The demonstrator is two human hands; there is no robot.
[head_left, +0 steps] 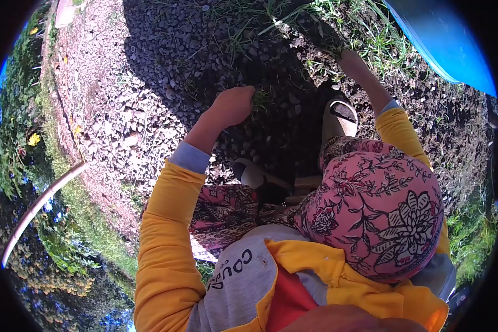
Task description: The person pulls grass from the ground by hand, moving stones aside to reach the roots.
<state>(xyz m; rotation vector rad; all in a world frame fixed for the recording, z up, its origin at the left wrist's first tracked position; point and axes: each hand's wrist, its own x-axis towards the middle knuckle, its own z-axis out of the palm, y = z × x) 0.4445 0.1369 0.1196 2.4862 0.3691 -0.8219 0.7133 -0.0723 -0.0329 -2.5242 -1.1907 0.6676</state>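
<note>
My left hand (pixel 233 107), at the end of a yellow sleeve, is closed in a fist low over shaded gravel (pixel 182 66). Green blades of a small grass tuft (pixel 263 100) show right beside its fingers. Further right and forward, my right hand (pixel 351 63) reaches down to the soil next to green grass (pixel 384 41). Its fingers are in shadow, and what they touch or hold cannot be made out.
A blue object (pixel 454 44) curves in at the upper right. My shoes (pixel 343 117) rest on the ground below the hands, near my patterned pink knee (pixel 382 210). Plants and a curved pole (pixel 41 202) stand at the left.
</note>
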